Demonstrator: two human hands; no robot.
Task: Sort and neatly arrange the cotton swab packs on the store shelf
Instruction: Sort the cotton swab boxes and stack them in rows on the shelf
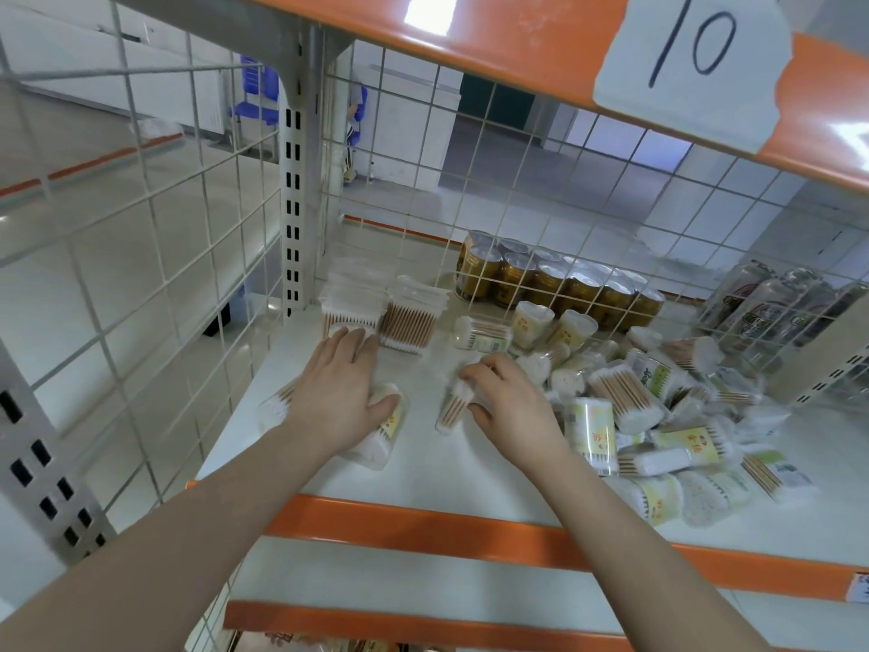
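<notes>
Left hand covers packs by the stacks; right hand pinches a pack beside the pile.

At the back-left corner of the shelf stand two neat stacks of flat packs, swab sticks pointing toward the person. Just in front, the left hand lies flat, fingers straight, fingertips touching the nearer stack and palm pressing on a labelled pack beneath it (another pack peeks out at the wrist's left). Right of that, the right hand curls its fingers round a small pack, long axis running front to back, roughly matching the stacks. Farther right sprawls the unsorted pile, nearest the right hand; the stacks lie up and left, nearer the left hand.
</notes>
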